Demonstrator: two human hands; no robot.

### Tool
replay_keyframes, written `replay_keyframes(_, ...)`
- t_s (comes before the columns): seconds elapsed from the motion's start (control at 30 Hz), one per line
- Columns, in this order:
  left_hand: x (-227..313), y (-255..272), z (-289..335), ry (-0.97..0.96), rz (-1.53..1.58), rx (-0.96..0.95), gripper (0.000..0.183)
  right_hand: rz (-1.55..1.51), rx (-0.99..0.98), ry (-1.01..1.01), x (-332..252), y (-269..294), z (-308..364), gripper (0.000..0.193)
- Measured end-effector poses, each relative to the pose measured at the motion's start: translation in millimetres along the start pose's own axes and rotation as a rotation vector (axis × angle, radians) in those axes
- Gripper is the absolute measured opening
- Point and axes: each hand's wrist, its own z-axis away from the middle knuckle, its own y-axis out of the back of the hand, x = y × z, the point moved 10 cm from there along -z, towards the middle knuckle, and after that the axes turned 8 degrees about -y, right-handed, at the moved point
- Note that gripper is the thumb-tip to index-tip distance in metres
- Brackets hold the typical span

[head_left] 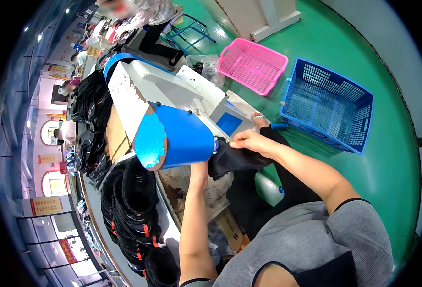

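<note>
Fingers (237, 138) of the right hand (252, 142) close narrowly, thumb against fingertips, on the upper edge of a black piece (237, 159): soft, matt, fabric-like, creased, its outline irregular. Left hand (200, 174) stands upright at the piece's left side, under the end of a blue machine housing (184, 138); its fingertips are hidden there, so cannot tell whether they grip or lie wide. Black piece sits just beside the narrow end of the housing, above the person's lap, in front of black trousers (249, 196). Housing is smooth, glossy and rounded at the corners; its broad end is a brighter blue with a ragged brown border, and the adjoining white panel (127, 95) has a jagged, flaked edge. To the left, on a pale worktop (170, 228), a stack of black pieces (132, 201) leans together, plush-looking, with round dark openings and small orange-red tabs (146, 230). Beyond them, a flat tan sheet (117, 131) lies beside a heap of limp black material (91, 103). On the shiny green floor (316, 38): a pink basket (254, 64) of perforated plastic, a deeper blue basket (328, 105) with lattice walls, and a crumpled clear bag (211, 69) near the pink one. Person's shirt (297, 234) is grey, finely ribbed, dark-trimmed.
</note>
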Motion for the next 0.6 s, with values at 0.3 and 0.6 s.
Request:
replay_keyframes(0.3,-53,70,73,-0.074,0.535,0.275,0.055,0.443,-0.321,0.239,-16,-48,30,0.024)
replay_keyframes(0.6,-86,48,131,0.164,1.047,-0.16,0.046,0.794,-0.432,0.734,-22,-125,112,0.023)
